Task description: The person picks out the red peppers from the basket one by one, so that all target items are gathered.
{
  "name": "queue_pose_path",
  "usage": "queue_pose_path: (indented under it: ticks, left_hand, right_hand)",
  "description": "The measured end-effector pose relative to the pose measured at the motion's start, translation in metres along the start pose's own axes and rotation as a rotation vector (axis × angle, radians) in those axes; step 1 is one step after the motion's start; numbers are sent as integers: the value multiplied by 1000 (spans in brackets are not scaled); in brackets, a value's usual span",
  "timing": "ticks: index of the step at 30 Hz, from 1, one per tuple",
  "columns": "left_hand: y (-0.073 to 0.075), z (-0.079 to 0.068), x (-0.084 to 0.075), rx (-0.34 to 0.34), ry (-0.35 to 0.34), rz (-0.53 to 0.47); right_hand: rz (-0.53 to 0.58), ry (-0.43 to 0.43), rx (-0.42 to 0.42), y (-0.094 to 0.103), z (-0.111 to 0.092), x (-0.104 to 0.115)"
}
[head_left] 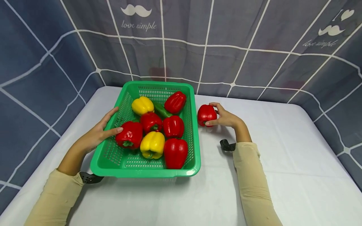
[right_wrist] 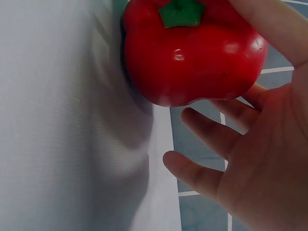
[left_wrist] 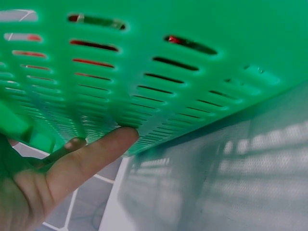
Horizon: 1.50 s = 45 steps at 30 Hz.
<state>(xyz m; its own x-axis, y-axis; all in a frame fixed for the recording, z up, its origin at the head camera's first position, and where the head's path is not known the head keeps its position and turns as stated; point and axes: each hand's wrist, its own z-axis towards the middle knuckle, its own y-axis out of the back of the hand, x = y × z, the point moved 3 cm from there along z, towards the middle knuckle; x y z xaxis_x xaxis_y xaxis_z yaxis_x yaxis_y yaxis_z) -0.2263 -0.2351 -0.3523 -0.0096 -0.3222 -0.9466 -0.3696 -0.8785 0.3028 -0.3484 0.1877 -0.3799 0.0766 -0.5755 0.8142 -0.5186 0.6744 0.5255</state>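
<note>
While our right grip [head_left: 224, 118] is clamped, thumb and fingers, on the red pepper [head_left: 206, 113], stem [right_wrist: 182, 14] toward us and just right of the green basket [head_left: 147, 173], our left grip [head_left: 97, 133], farther from that pepper, holds the basket's opposite side.

Green basket [head_left: 145, 173], red peppers [head_left: 205, 114], yellow peppers [head_left: 152, 142], white tabletop [head_left: 282, 157], white-gridded blue-grey curtain [head_left: 185, 59]

The basket [head_left: 147, 173] wall stands between the right hand [head_left: 224, 117] and the peppers [head_left: 152, 145] inside; the table [head_left: 299, 157] offers free room right of the sleeve [head_left: 251, 175].
</note>
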Motion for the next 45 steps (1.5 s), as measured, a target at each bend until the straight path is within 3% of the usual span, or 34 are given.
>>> queue_pose_path:
  ticks: [8,20,30,38,45]
  left_hand:
    - [0,3,0,-2,9,50]
    - [4,2,0,16,9,17]
    - [0,4,4,-20,14,47]
    - [-2,3,7,-16,8,45]
    - [1,4,5,-25,7,52]
  right_hand:
    - [3,-6,-4,-1,-1,-8]
    - [41,-8,1,-3,0,-6]
    - [51,-26,1,1,2,-6]
    - [11,-28,11,-2,2,-10]
    - [-59,25,-72,5,4,-3]
